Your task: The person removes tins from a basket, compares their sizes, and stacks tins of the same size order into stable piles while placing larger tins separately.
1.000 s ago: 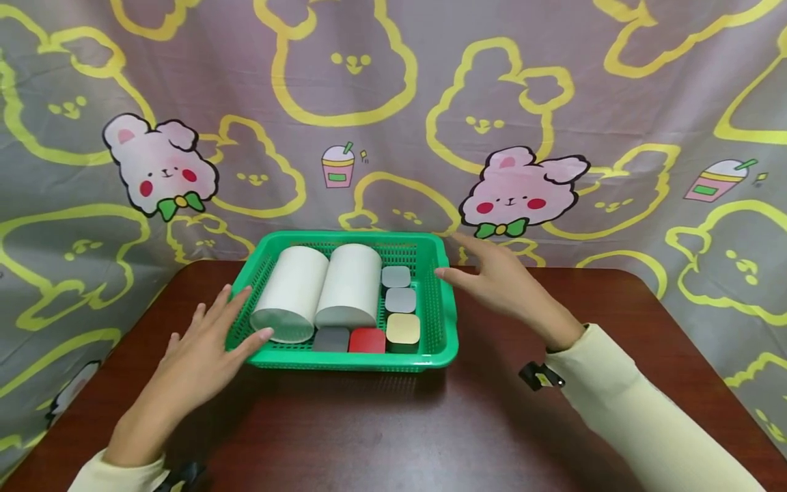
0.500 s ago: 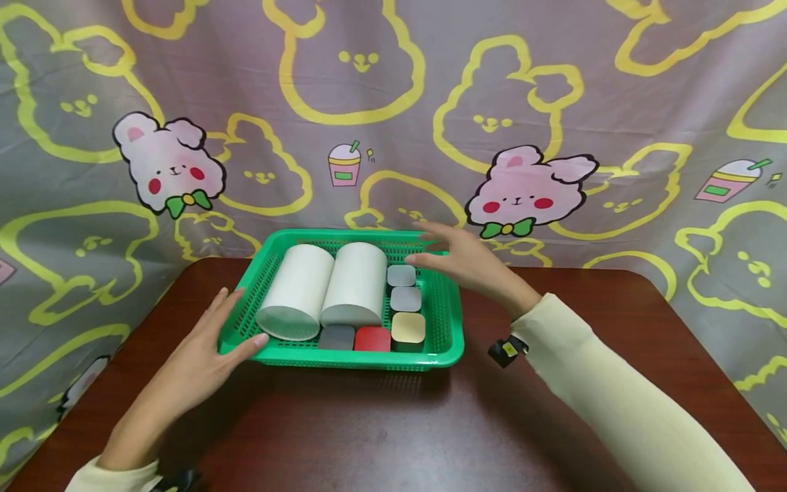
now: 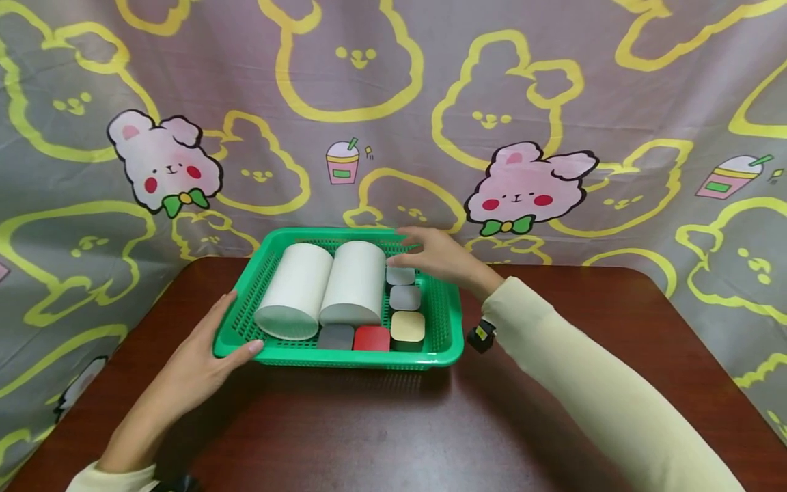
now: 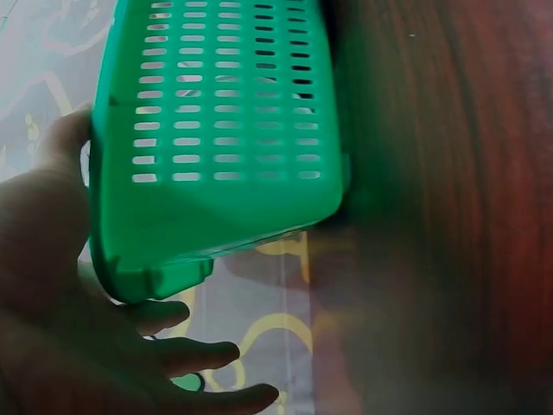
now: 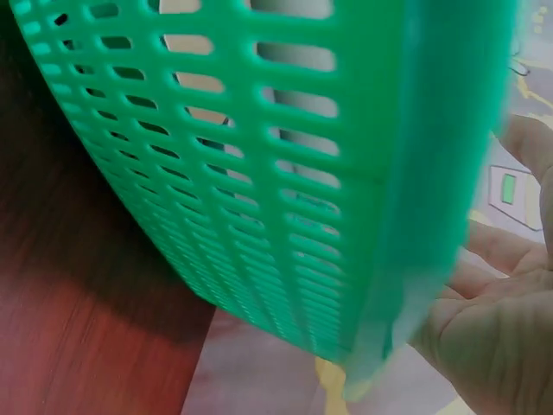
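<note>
Dark wood table bears a green basket; the left hand, fingers fairly straight, touches its near left corner. Inside are small blocks and two white cylinders. Beyond, the right hand, loosely open, is over the far right corner, holding nothing, before a cartoon curtain.
</note>
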{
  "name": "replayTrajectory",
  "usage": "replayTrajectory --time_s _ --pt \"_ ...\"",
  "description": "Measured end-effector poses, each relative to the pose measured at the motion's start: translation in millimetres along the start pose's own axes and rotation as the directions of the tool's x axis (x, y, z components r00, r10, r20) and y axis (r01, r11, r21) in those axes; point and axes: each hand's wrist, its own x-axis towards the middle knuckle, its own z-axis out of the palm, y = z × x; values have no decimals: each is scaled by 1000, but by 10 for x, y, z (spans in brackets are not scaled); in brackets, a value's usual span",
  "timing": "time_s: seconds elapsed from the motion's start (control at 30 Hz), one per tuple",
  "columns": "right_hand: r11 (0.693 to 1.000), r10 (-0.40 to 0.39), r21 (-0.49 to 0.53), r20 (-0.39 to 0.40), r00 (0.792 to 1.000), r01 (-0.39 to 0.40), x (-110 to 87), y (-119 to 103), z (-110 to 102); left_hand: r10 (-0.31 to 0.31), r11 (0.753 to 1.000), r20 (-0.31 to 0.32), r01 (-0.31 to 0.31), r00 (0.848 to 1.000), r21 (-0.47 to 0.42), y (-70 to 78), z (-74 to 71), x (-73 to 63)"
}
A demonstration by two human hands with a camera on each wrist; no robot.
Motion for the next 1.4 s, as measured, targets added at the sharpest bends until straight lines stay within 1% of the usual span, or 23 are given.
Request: replayTrajectory --time_s 0.13,0.2,0.27,0.33,0.47,0.57,0.73,0.9,1.13,1.4 --pt "999 2 -41 14 1000 -2 108 2 71 -26 1000 -5 26 1000 -16 -47 19 -16" --pt "998 7 -64 22 1000 -6 150 12 104 -26 999 -15 26 1000 -21 -66 32 -20" --pt "996 18 -84 29 999 -16 185 30 130 -3 999 -34 2 999 -36 -83 42 -15" --pt "994 32 -101 36 999 -28 206 43 145 37 997 -62 -41 997 -58 -96 50 -8" --pt "991 43 -131 51 998 -36 225 55 154 116 989 -118 -126 986 -76 -124 73 15" --pt "988 44 -147 60 997 -35 235 61 154 148 984 -142 -160 979 -75 -129 89 27" --pt "983 42 -183 61 997 -30 246 77 148 178 979 -162 -191 971 -67 -124 102 47" --pt "974 48 -224 53 997 -35 274 86 160 188 978 -167 -200 968 -59 -119 101 58" --pt "953 74 -300 92 993 -43 343 81 250 185 978 -170 -199 968 -65 -139 100 43" --pt "931 65 -364 111 992 -20 376 88 321 173 982 -157 -182 972 -46 -154 107 41"
